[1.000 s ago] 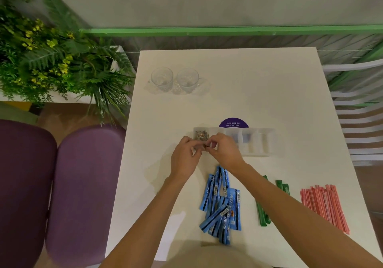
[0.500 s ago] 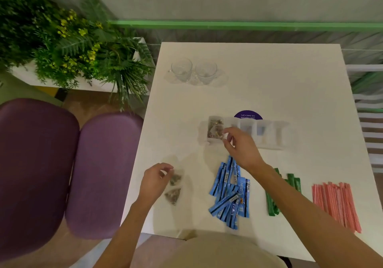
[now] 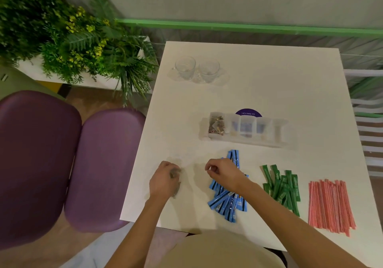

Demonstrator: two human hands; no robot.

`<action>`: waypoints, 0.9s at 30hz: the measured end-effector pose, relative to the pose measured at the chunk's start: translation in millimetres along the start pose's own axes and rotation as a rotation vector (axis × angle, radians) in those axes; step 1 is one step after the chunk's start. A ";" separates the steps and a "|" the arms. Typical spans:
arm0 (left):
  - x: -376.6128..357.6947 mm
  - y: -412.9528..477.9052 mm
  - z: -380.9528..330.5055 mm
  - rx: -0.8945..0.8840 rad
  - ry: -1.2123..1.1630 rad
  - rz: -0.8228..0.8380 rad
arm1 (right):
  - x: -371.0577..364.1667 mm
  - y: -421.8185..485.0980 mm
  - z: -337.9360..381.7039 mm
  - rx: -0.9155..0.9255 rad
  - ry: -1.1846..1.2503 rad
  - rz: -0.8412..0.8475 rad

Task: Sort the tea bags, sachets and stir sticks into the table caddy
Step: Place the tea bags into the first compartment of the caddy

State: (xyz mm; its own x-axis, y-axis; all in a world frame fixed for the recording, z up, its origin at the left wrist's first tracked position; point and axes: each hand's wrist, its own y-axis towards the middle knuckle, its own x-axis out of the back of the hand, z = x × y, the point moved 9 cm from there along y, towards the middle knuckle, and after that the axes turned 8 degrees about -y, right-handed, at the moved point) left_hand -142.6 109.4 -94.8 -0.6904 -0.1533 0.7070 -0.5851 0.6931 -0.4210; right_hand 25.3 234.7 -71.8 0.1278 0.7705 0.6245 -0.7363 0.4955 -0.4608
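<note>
One caddy [image 3: 279,131] compartment, the leftmost, holds tea bags [image 3: 216,125]; in front of the caddy the left hand [image 3: 163,181] grips loose tea bags [image 3: 176,172], the right hand [image 3: 224,172] is curled, contents indiscernible, and blue sachets [image 3: 230,201], green sachets [image 3: 284,187] and pink stir sticks [image 3: 329,203] await sorting on the surface [image 3: 269,81].

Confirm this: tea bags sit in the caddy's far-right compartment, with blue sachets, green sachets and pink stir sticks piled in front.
Wrong on the compartment. The head view shows the tea bags in the caddy's far-left compartment, not the far-right. Blue sachets, green sachets and pink stir sticks are piled in front, as stated.
</note>
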 end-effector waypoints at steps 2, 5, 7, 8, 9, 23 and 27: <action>1.6 6.6 2.1 0.016 -0.021 -0.003 | -1.6 -2.3 -0.2 -0.012 0.032 0.011; 6.3 11.7 0.8 0.054 -0.143 -0.006 | 1.3 -3.6 -2.1 -0.038 0.089 -0.005; 8.6 12.5 -8.3 0.036 -0.250 -0.005 | 6.7 -3.6 -3.2 -0.061 0.144 -0.044; 9.7 11.8 -15.3 0.024 -0.307 0.000 | 10.4 -3.5 -3.0 -0.067 0.171 -0.071; 10.9 10.9 -22.3 0.014 -0.363 0.002 | 13.6 -3.4 -2.1 -0.067 0.190 -0.094; 18.1 45.1 -146.2 -0.214 -0.643 -0.007 | 85.7 10.9 -11.6 -0.045 0.308 -0.439; 17.0 71.6 -170.3 -0.254 -0.626 -0.021 | 103.2 26.2 -17.7 0.012 0.079 -0.452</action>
State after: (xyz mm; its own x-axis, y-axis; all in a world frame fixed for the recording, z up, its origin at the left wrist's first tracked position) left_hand -123.7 276.3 -16.1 -0.8409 -0.4949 0.2191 -0.5360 0.8177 -0.2098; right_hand 31.0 334.3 -30.6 0.4877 0.5063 0.7112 -0.6027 0.7846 -0.1453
